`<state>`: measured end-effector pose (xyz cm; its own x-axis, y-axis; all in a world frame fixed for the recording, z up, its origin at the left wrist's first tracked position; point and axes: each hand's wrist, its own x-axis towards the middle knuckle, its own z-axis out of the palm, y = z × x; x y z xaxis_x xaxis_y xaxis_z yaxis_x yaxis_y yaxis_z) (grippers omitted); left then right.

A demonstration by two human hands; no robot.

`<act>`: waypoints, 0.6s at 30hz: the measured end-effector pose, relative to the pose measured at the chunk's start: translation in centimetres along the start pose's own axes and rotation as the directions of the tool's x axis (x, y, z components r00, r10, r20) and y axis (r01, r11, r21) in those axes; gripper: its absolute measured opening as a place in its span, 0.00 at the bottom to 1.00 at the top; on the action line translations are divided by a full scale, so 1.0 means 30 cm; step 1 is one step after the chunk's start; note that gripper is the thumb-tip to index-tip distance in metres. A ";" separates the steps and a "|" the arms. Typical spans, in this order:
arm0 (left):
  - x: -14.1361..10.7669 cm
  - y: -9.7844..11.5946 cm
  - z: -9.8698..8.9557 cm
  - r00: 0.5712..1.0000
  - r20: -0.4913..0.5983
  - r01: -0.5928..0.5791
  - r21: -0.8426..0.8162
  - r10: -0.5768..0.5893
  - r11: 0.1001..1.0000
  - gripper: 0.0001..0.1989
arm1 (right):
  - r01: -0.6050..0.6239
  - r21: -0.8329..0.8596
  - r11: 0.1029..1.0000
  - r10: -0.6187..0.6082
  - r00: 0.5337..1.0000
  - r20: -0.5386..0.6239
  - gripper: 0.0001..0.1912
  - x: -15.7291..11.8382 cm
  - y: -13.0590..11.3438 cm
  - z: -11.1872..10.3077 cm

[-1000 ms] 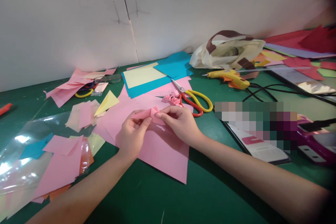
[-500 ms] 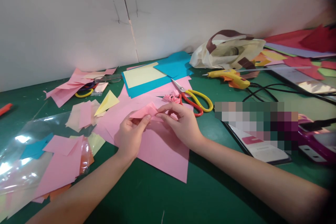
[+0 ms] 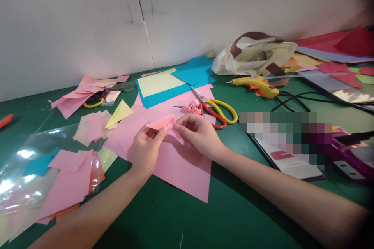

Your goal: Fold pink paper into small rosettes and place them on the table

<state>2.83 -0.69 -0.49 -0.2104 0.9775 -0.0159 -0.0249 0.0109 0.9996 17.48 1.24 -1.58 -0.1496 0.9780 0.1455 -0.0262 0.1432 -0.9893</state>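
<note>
Two bare forearms reach in from the bottom edge over a green mat point(image 3: 163, 221). Both hands meet above a large pink sheet point(image 3: 181, 167) that lies flat on the mat. The left hand point(image 3: 146, 149) pinches a small folded pink paper point(image 3: 161, 122) between thumb and fingers at its near edge. The right hand point(image 3: 197, 134) grips the same paper's right end, thumb and forefinger closed narrowly on it, the other fingers curled. The folded paper is held just off the sheet, between the two hands.

Left of the hands lie loose pink squares point(image 3: 68, 179) partly on a clear plastic bag point(image 3: 20, 175), with a blue scrap point(image 3: 39, 165) beside them. A yellow triangle point(image 3: 120, 112) rests on pale cut pieces a little farther back. To the right lies a dark tablet point(image 3: 289, 163), partly blurred out.

Just past the hands are small pink folded bits point(image 3: 191, 108), touching the red-and-yellow scissors point(image 3: 217, 111). Behind those sits a blue sheet point(image 3: 175, 85) with a pale yellow sheet point(image 3: 157, 83) on top. A pile of pink scraps point(image 3: 78, 95) lies far left. A yellow glue gun point(image 3: 257, 85) lies to the right, its black cord trailing away. A cream bag point(image 3: 257, 56) with brown handles sits against the white wall point(image 3: 87, 19), and red paper point(image 3: 344, 42) is stacked at the far right.
</note>
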 end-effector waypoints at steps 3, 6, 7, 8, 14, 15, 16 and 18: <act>0.002 -0.006 -0.001 1.000 0.009 0.000 -0.023 0.000 1.000 0.12 | 0.015 0.113 0.993 -0.012 1.000 -0.020 0.09 0.003 0.013 0.003; 0.004 -0.010 0.000 0.999 0.040 -0.015 -0.048 0.017 0.999 0.14 | -0.013 0.164 0.986 0.013 1.000 0.006 0.14 0.005 0.017 0.004; 0.004 -0.010 0.000 0.998 0.055 -0.019 -0.048 0.022 0.999 0.15 | -0.023 0.165 0.986 0.021 1.000 0.014 0.16 0.005 0.016 0.003; 0.004 -0.011 0.000 0.997 0.069 -0.021 -0.045 0.024 0.999 0.16 | -0.029 0.157 0.987 0.026 0.999 0.022 0.16 0.005 0.014 0.003; -0.004 -0.007 -0.004 0.997 0.076 -0.022 0.079 0.016 0.997 0.11 | 0.023 0.066 0.998 -0.025 0.999 0.028 0.08 0.000 0.000 0.000; -0.004 -0.006 -0.004 0.997 0.079 -0.021 0.093 0.014 0.995 0.10 | 0.028 0.064 0.998 -0.030 0.999 0.023 0.08 -0.001 0.000 0.001; -0.004 -0.004 -0.004 0.997 0.076 -0.019 0.093 0.011 0.995 0.09 | 0.023 0.073 0.997 -0.025 0.999 0.024 0.08 -0.002 0.001 0.001; -0.002 -0.001 -0.004 0.999 0.039 -0.006 0.052 0.004 0.999 0.09 | -0.008 0.129 0.992 0.002 0.999 0.048 0.08 -0.004 0.003 0.002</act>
<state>2.73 -0.78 -0.53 -0.1727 0.9849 -0.0113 0.0268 0.0162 0.9995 17.42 1.12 -1.69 -0.1972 0.9697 0.1440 -0.1522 0.1148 -0.9817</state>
